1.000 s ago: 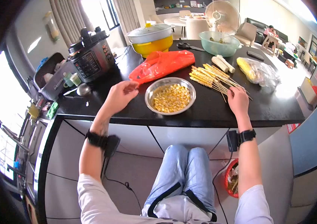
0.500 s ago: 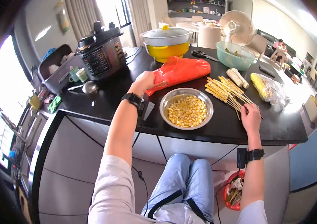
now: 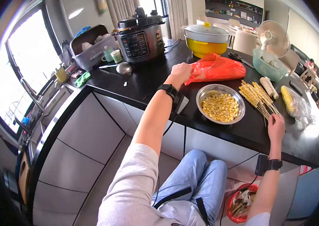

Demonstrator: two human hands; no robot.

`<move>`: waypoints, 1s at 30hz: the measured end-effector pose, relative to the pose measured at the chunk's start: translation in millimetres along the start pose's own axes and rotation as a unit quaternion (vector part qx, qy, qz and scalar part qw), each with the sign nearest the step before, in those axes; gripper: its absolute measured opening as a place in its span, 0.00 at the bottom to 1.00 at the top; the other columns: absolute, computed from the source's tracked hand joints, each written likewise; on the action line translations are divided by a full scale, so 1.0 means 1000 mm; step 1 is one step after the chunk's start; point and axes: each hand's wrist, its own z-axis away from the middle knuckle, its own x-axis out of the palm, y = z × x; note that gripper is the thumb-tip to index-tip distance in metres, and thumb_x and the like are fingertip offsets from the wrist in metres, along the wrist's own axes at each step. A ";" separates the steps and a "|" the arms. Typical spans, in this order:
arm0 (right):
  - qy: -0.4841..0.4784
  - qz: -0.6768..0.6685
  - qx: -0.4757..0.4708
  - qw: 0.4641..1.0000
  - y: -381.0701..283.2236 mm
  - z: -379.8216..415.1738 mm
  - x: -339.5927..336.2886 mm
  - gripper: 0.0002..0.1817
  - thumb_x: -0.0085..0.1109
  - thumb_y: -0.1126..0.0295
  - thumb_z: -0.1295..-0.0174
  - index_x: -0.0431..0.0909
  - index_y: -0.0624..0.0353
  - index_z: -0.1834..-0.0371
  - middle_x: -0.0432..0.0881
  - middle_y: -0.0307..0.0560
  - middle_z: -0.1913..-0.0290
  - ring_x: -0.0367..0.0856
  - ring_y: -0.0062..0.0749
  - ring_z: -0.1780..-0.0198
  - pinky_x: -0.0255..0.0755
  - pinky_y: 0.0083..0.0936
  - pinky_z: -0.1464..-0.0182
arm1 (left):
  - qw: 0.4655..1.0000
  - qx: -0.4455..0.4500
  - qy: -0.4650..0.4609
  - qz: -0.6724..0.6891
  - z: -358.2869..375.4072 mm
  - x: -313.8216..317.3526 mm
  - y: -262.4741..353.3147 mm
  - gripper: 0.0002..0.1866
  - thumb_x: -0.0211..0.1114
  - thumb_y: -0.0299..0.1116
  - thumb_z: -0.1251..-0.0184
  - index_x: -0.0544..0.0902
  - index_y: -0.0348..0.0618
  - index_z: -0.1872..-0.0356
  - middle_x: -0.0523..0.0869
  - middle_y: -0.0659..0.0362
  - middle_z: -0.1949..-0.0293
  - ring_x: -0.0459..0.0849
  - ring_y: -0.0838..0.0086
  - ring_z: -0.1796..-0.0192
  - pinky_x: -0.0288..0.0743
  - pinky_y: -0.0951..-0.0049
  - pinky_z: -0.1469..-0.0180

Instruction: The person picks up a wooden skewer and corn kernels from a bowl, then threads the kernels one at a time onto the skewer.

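My left hand [image 3: 182, 72] is closed around the near-left end of a red plastic bag [image 3: 219, 68], which lies on the black counter. The fingers of my right hand [image 3: 276, 127] pinch the bare stick ends of several corn skewers [image 3: 253, 94]; their yellow kernel ends point away from me. Between my hands stands a steel bowl [image 3: 204, 113] holding loose yellow corn kernels [image 3: 221, 106]. Just beyond the skewers lie pale corn cobs [image 3: 269, 88]. Right of them, a yellow ear of corn [image 3: 287, 98] sticks out of a clear plastic bag [image 3: 302, 112].
A pressure cooker [image 3: 140, 40], a ladle [image 3: 124, 68] and a grey bin [image 3: 91, 51] stand left. At the back are a yellow pot [image 3: 206, 48], scissors [image 3: 238, 58] and a green basin [image 3: 266, 67]. A red-lined waste basket [image 3: 238, 219] sits below the counter.
The camera has turned left, so everything sits further right in view. My left hand is still on the red bag, my right hand still at the skewer sticks.
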 end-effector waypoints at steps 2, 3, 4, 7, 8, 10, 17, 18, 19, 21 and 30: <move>-0.001 -0.002 0.006 1.000 -0.002 0.001 -0.001 0.10 0.59 0.68 0.34 0.83 0.65 0.62 0.81 0.50 0.63 0.80 0.45 0.56 0.74 0.36 0.52 | 0.998 0.025 0.053 0.039 0.000 0.004 -0.001 0.08 0.66 0.40 0.43 0.89 0.53 0.65 0.89 0.52 0.63 0.88 0.56 0.56 0.81 0.59 0.54; -0.003 -0.004 0.006 1.000 -0.002 0.001 -0.001 0.10 0.59 0.68 0.34 0.83 0.65 0.62 0.81 0.50 0.63 0.80 0.45 0.56 0.74 0.36 0.52 | 0.998 0.024 0.051 0.039 0.001 0.007 -0.001 0.08 0.66 0.40 0.43 0.89 0.53 0.65 0.89 0.52 0.63 0.88 0.56 0.56 0.81 0.59 0.54; -0.006 -0.004 0.007 1.000 -0.002 0.001 -0.001 0.10 0.59 0.68 0.34 0.83 0.65 0.62 0.81 0.50 0.62 0.80 0.45 0.56 0.74 0.36 0.52 | 0.996 0.020 0.067 0.049 0.001 0.010 -0.001 0.08 0.66 0.40 0.44 0.89 0.52 0.66 0.89 0.53 0.64 0.88 0.56 0.58 0.81 0.58 0.55; -0.008 -0.001 0.003 1.000 0.001 0.001 0.000 0.10 0.58 0.68 0.34 0.83 0.65 0.61 0.81 0.50 0.62 0.80 0.45 0.56 0.74 0.35 0.52 | 0.994 0.007 0.074 0.075 0.016 -0.003 -0.001 0.09 0.67 0.40 0.46 0.89 0.51 0.67 0.89 0.53 0.67 0.87 0.56 0.60 0.81 0.57 0.57; -0.006 0.001 0.000 1.000 0.003 0.000 0.001 0.10 0.58 0.68 0.34 0.83 0.65 0.61 0.81 0.50 0.62 0.81 0.45 0.56 0.74 0.35 0.52 | 0.994 0.000 0.065 0.090 0.027 -0.013 -0.001 0.10 0.67 0.41 0.46 0.90 0.51 0.68 0.89 0.53 0.67 0.87 0.56 0.60 0.81 0.58 0.57; -0.002 0.003 -0.002 1.000 0.006 -0.001 0.003 0.10 0.58 0.68 0.34 0.83 0.65 0.61 0.81 0.50 0.62 0.81 0.45 0.56 0.74 0.35 0.52 | 0.991 -0.011 0.092 0.093 0.047 -0.023 -0.006 0.10 0.68 0.42 0.46 0.90 0.50 0.68 0.89 0.53 0.68 0.87 0.56 0.61 0.81 0.58 0.58; -0.009 0.003 0.000 1.000 0.004 0.000 0.001 0.10 0.58 0.67 0.34 0.83 0.64 0.61 0.81 0.51 0.61 0.81 0.45 0.56 0.75 0.35 0.53 | 0.912 -0.033 0.365 0.187 0.183 -0.068 -0.038 0.05 0.66 0.28 0.35 0.84 0.39 0.61 0.86 0.53 0.65 0.86 0.66 0.63 0.79 0.71 0.58; -0.011 0.010 0.005 1.000 0.005 0.000 0.002 0.10 0.58 0.67 0.34 0.83 0.64 0.61 0.81 0.51 0.61 0.81 0.45 0.56 0.75 0.35 0.53 | 0.890 -0.073 0.397 0.211 0.213 -0.079 -0.036 0.04 0.65 0.27 0.34 0.84 0.39 0.60 0.86 0.57 0.64 0.84 0.73 0.64 0.77 0.74 0.59; -0.005 0.018 -0.005 1.000 0.006 0.001 0.003 0.10 0.58 0.67 0.33 0.83 0.63 0.60 0.81 0.50 0.61 0.80 0.45 0.56 0.74 0.35 0.52 | 0.878 -0.109 0.410 0.221 0.245 -0.093 -0.029 0.03 0.64 0.25 0.34 0.82 0.37 0.62 0.86 0.53 0.62 0.84 0.68 0.63 0.77 0.71 0.59; 0.000 0.035 -0.011 0.999 0.003 0.005 -0.003 0.10 0.58 0.66 0.33 0.83 0.63 0.59 0.81 0.50 0.60 0.80 0.45 0.55 0.74 0.35 0.52 | 0.848 -0.091 0.441 0.279 0.297 -0.098 -0.029 0.03 0.64 0.23 0.36 0.82 0.38 0.63 0.85 0.54 0.63 0.84 0.70 0.64 0.76 0.73 0.60; -0.022 -0.185 -0.324 0.928 -0.158 0.094 -0.102 0.21 0.61 0.63 0.36 0.79 0.60 0.41 0.77 0.51 0.39 0.74 0.46 0.39 0.60 0.44 0.34 | 0.890 0.206 0.258 0.315 0.315 -0.101 0.064 0.06 0.72 0.22 0.47 0.84 0.41 0.69 0.85 0.57 0.64 0.83 0.67 0.65 0.75 0.70 0.62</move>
